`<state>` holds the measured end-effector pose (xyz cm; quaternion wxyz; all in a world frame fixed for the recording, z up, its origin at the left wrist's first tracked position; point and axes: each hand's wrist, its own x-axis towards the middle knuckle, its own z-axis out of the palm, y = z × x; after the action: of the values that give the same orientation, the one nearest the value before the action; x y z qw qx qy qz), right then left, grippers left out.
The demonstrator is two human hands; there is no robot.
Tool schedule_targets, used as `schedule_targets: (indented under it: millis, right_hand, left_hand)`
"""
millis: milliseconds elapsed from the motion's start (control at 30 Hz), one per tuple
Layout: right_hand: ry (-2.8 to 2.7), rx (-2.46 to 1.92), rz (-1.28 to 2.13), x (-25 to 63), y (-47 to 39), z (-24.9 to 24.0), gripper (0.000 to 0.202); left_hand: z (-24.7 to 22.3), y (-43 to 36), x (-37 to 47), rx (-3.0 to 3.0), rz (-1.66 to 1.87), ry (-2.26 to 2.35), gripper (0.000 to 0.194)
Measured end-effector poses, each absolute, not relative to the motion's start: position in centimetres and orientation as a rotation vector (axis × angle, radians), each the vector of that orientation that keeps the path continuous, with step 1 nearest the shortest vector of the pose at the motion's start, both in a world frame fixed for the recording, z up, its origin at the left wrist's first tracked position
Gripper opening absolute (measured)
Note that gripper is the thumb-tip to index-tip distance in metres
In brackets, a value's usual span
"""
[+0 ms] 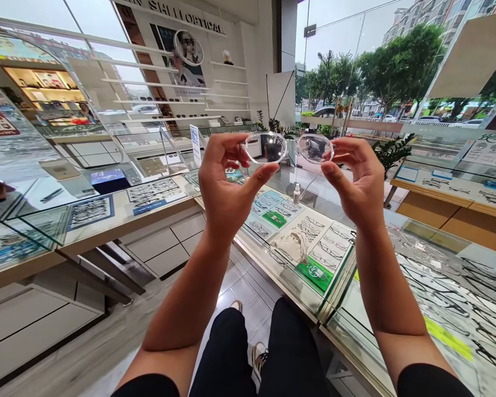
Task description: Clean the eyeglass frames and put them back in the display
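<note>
black sleeves (146,386) sit at the bottom edge, with bare forearms reaching up and forward from them, leaning slightly inward, above dark trousers (227,353). both hands are raised to about the same height, well above the counter, with a gap between them. the left hand (223,182) is partly closed, fingers bent, pinching the outer edge of the left lens (267,148), its thumb stretched out along the underside. the right hand (361,176) mirrors it, fingers curled and thumb pointing inward, gripping the outer edge of the right lens (315,149). these two clear ovals hang side by side in midair, a narrow space between them; whether anything joins them i cannot tell.

under the hands runs a glass display counter (279,284) with rows of eyeglasses (334,245), a pale cloth bag (291,245), a green card (316,274) near the front edge and a small white bottle (296,193) farther back. the right forearm cuts across part of that display, and the left hand covers some of the far counters. a dark plant pot shows through the left lens. wall shelves (149,102) stand behind on the left, trees (400,66) beyond the window on the right.
</note>
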<state>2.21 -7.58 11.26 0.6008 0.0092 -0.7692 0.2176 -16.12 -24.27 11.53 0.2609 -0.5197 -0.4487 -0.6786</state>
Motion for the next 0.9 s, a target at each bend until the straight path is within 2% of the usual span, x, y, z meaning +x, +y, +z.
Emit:
schedule_targets:
  millis: [300, 533, 900]
  right_hand:
    - [-1.871, -0.067, 0.436, 4.1, -8.5, 11.9, 0.043]
    - [-1.697, -0.042, 0.377, 2.9, -10.1, 11.6, 0.039]
    - [-1.727, -0.098, 0.235, 2.4, -11.0, 10.8, 0.040]
  left_hand:
    - [11.3, -25.2, -15.0, -1.325, -1.818, -1.221, 0.061]
    - [11.3, -25.0, -16.9, -1.477, -1.891, -1.255, 0.059]
    - [10.0, -24.2, -18.9, -1.466, -1.988, -1.372, 0.065]
